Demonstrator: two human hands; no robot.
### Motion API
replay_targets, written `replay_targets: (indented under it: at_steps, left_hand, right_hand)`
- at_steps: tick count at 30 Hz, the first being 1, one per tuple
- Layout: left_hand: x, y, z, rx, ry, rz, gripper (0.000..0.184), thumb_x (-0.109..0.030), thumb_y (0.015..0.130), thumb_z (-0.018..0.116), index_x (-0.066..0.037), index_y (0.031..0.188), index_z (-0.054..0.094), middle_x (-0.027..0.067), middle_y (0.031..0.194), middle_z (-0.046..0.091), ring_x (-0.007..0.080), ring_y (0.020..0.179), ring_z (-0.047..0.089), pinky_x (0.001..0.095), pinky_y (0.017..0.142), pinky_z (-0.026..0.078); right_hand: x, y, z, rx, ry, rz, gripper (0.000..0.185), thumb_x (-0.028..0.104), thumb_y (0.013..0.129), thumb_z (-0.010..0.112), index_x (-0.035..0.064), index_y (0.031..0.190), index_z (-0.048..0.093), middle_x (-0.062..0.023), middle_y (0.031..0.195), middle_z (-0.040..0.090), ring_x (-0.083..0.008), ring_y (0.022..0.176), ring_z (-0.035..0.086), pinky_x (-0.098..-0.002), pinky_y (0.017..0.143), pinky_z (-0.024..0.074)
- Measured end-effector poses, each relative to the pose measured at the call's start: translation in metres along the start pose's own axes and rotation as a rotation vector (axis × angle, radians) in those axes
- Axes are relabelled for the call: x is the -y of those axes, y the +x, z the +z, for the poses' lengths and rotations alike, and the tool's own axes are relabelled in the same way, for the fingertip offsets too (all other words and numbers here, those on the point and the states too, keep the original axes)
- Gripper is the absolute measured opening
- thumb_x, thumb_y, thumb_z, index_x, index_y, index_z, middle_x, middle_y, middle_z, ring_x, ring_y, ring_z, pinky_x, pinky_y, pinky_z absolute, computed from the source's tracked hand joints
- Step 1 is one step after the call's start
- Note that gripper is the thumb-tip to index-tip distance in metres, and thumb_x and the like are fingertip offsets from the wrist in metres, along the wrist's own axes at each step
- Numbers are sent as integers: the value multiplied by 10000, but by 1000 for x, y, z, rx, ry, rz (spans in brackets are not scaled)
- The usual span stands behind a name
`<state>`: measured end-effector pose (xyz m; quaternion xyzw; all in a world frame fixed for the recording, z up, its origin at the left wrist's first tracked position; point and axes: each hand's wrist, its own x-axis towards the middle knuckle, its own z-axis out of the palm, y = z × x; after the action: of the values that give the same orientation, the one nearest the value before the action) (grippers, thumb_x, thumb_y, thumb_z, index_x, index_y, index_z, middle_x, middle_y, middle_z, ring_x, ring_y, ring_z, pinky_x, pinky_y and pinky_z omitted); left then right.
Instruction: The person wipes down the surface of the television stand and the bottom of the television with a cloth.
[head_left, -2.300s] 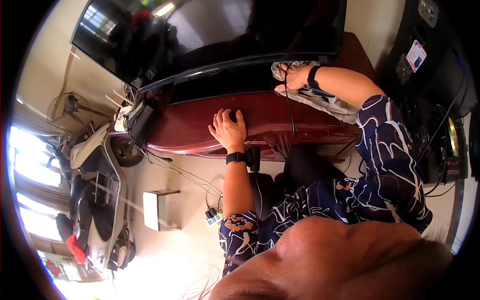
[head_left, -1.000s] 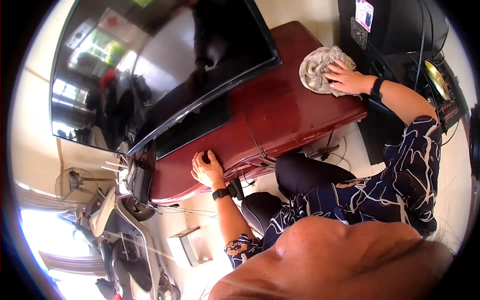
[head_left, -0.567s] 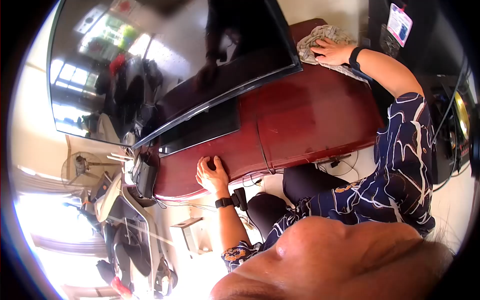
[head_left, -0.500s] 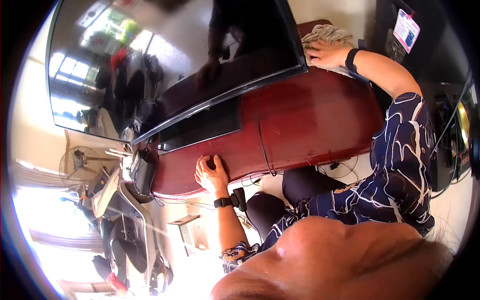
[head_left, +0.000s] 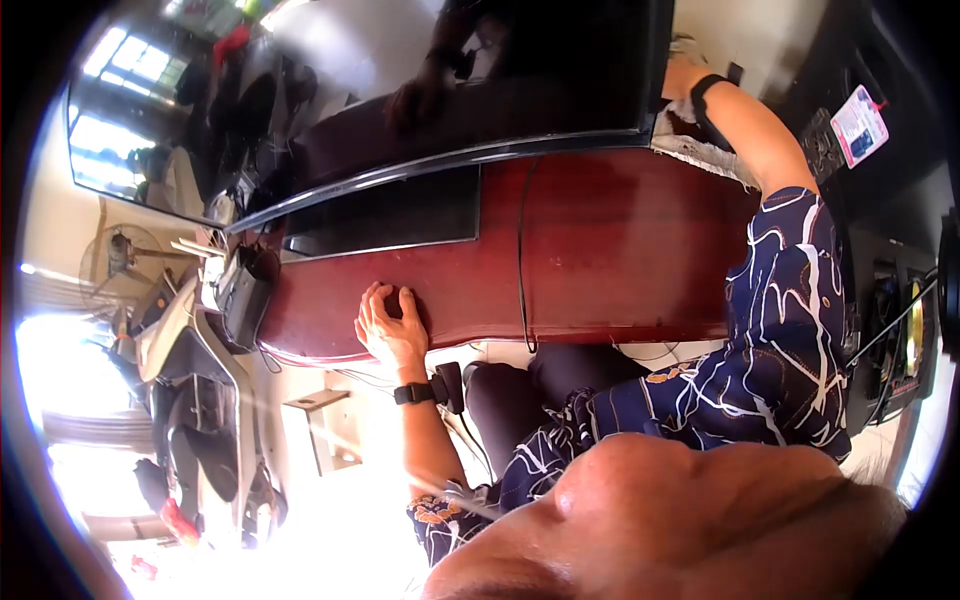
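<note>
Cloth (head_left: 706, 158), crumpled beige fabric, at right hand (head_left: 684, 78), grip can't tell; left hand (head_left: 393, 326) spread on glossy dark-red wooden desk (head_left: 630, 260). Wiping looks unfinished, coverage unclear.

Left hand (head_left: 393, 325) rests on the red table (head_left: 620, 240) near its front edge. Right hand (head_left: 684, 80) is at the cloth (head_left: 703, 156) beside the TV (head_left: 560, 90) edge, fingers partly hidden, grip unclear. Cable (head_left: 521, 250) crosses the table between them.
</note>
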<state>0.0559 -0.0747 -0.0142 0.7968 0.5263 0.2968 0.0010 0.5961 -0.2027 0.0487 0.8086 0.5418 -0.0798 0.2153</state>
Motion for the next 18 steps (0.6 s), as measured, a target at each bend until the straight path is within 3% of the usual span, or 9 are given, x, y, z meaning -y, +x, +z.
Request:
replay_targets:
  at_steps: [2,4,8,10,12,13,14,16,18]
  left_hand:
    - [-1,1,0,1,2,-19,263,-335,851,634,-128,1012,619,43,1218,606,250,1173,527,447,1062,292]
    - [1,0,2,-25,-6,9,262,-333,850,637,-126,1009,618,45,1214,608,254,1169,531,449,1061,292]
    - [2,1,2,-29,-11,5,279,-336,841,643,-119,1014,628,47,1222,607,249,1173,531,455,1053,302]
    - [3,1,3,-36,-1,6,285,-350,843,634,-121,1013,628,34,1222,608,241,1181,524,453,1053,301]
    - [3,1,3,-35,1,13,284,-356,846,628,-124,1010,627,28,1221,608,233,1181,525,441,1050,304]
    - [3,1,3,-34,7,14,283,-362,846,625,-127,1005,627,20,1220,608,227,1182,524,429,1045,308]
    - [2,2,3,-29,11,7,284,-365,848,623,-127,1002,627,14,1219,609,228,1181,524,424,1044,309]
    - [4,2,5,-34,12,9,294,-375,852,614,-128,1009,629,12,1225,606,225,1180,525,423,1045,309]
    - [4,3,7,-19,16,5,304,-384,853,609,-131,1020,631,12,1231,604,223,1181,524,423,1043,310]
  right_hand:
    - [-37,37,36,-13,120,132,642,644,930,264,358,1498,178,-2,1591,81,-334,1451,89,-713,1054,189]
    - [-89,88,100,-214,187,81,656,672,931,211,377,1507,108,9,1597,41,-330,1457,45,-728,1052,156]
    - [-92,66,109,-147,175,12,691,693,921,207,365,1514,75,-45,1597,12,-366,1452,-1,-665,1106,129]
    - [-52,12,79,-124,251,123,711,702,917,204,345,1519,80,-67,1595,2,-380,1448,-22,-625,1131,112]
    - [-15,-47,50,-49,367,325,652,595,968,225,269,1525,130,-104,1594,14,-391,1447,2,-514,1166,90]
    - [-14,-51,59,-50,385,316,703,668,932,227,312,1524,96,-106,1594,-5,-421,1439,-39,-549,1158,88]
    - [-13,-66,58,27,217,156,629,563,979,210,261,1524,125,-122,1589,9,-410,1440,-37,-565,1158,56]
    - [13,-89,64,-70,400,295,535,415,1020,211,219,1517,174,-138,1587,7,-395,1445,-34,-546,1158,72]
    - [19,-110,71,-39,117,123,458,350,1022,264,168,1433,347,-185,1569,64,-447,1419,58,-531,1141,138]
